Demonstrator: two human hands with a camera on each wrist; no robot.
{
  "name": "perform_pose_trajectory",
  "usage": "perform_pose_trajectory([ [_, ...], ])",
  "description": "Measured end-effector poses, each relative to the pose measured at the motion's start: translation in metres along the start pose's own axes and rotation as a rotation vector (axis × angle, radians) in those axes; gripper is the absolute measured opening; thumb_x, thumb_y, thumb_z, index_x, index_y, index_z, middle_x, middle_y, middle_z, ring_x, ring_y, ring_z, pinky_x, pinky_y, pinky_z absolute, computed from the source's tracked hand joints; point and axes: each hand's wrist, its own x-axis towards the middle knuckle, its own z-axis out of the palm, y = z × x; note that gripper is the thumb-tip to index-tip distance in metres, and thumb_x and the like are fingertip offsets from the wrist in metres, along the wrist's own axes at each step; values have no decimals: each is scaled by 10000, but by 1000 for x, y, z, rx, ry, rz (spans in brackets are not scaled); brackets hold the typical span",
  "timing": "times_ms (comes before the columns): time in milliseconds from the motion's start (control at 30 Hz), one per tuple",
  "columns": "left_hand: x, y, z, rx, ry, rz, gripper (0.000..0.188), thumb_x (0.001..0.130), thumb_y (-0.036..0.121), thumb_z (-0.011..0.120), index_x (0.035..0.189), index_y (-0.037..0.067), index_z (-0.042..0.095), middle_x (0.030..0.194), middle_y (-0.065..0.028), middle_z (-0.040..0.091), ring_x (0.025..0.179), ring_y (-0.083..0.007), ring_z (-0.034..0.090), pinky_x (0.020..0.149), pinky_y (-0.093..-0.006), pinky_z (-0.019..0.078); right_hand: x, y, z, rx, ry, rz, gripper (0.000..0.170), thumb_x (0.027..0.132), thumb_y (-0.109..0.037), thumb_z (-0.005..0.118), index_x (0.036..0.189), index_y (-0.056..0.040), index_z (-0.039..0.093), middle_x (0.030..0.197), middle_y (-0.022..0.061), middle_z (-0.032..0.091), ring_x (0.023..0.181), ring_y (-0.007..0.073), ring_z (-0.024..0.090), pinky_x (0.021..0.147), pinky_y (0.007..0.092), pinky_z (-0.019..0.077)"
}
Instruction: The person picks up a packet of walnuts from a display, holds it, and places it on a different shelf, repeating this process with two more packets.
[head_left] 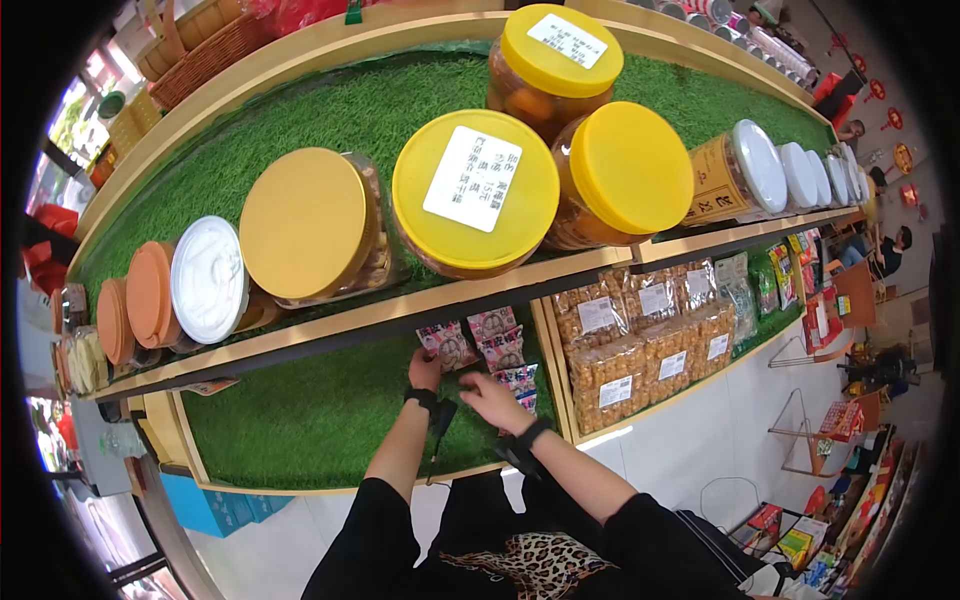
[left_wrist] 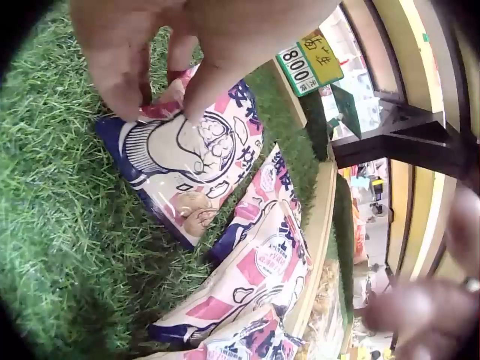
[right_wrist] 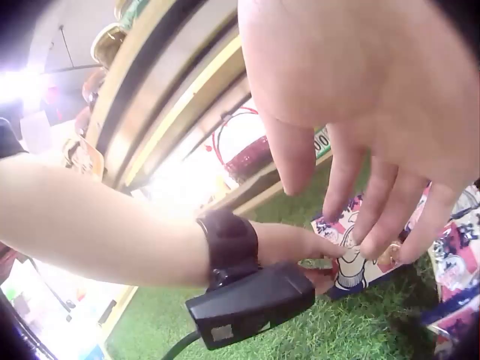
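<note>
On the green artificial grass of the lower shelf lies a pink, white and blue snack bag (left_wrist: 191, 154). My left hand (head_left: 424, 372) pinches its edge between thumb and fingers, seen close up in the left wrist view. To the right, my right hand (head_left: 490, 400) hangs over the grass with its fingers loosely spread and nothing in them. More bags of the same print (head_left: 497, 338) lie in a column beside the pinched one, and the nearest of them (head_left: 520, 385) is partly covered by the right hand.
A wooden divider (head_left: 553, 370) separates the grass from wrapped brown snack packs (head_left: 650, 345) on the right. Above, an upper shelf edge (head_left: 440, 308) overhangs the hands, carrying jars with yellow lids (head_left: 475, 190). A price sign (left_wrist: 309, 66) stands behind the bags.
</note>
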Motion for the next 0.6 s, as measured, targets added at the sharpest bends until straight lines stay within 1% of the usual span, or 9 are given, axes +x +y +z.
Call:
perform_pose_trajectory([
  [33,1,-4,0,-2,-7,7,416,731,219,729,1045,-17,594,844,-125,672,737,-237,653,644,-348,502,-16,-3,-11,118,-158,91,309,883,-191,600,1127,-4,570,1027,131,641,959,225,612,847,317,469],
  [100,4,-19,-5,-480,-101,-118,417,765,137,703,1114,-30,547,866,-93,652,736,-200,629,643,-339,492,-57,-3,-27,324,-152,204,302,898,-250,586,1088,-16,595,962,163,650,948,271,630,824,338,478],
  [167,-19,-3,-10,-578,24,-58,419,793,82,681,1158,-34,510,893,-67,624,738,-165,595,644,-315,480,-94,35,-36,283,-136,133,310,908,-255,581,1113,-22,591,992,150,650,944,235,632,818,325,477],
  [233,-39,6,-21,-386,28,-1,383,800,88,676,1137,-19,527,910,-63,617,740,-159,585,651,-290,472,-134,40,-58,308,-47,265,306,906,-249,577,1119,-30,600,1024,147,652,949,235,631,825,322,476],
  [267,-49,-4,-26,-372,-54,17,357,810,98,666,1128,-9,543,905,-59,617,734,-151,580,633,-279,464,-152,40,-71,302,-6,309,286,919,-213,557,1127,-21,600,1010,84,652,939,169,601,831,286,465],
  [300,-56,-11,-31,-354,-137,34,332,820,109,657,1119,1,560,900,-56,617,728,-144,575,615,-267,456,-167,35,-85,308,45,314,286,919,-213,557,1127,-21,600,1010,84,652,939,169,601,831,286,465],
  [367,-67,1,-44,-209,-439,-230,297,834,133,629,1110,27,595,910,-45,618,726,-124,563,586,-258,436,-194,26,-108,209,179,484,290,909,-213,564,1120,-18,607,1004,104,658,937,188,612,826,298,473],
  [467,-59,6,-31,-212,-571,-288,353,829,170,622,1158,49,581,893,-36,616,729,-121,568,566,-248,409,-223,33,-120,213,382,475,316,899,-232,566,1123,-12,600,994,142,666,927,231,631,822,327,485],
  [600,-26,5,2,-109,-415,-72,336,823,182,588,1122,34,622,830,-29,616,739,-117,566,544,-275,398,-253,12,-134,204,551,453,327,893,-244,558,1117,-8,594,992,171,663,926,273,640,819,344,491],
])
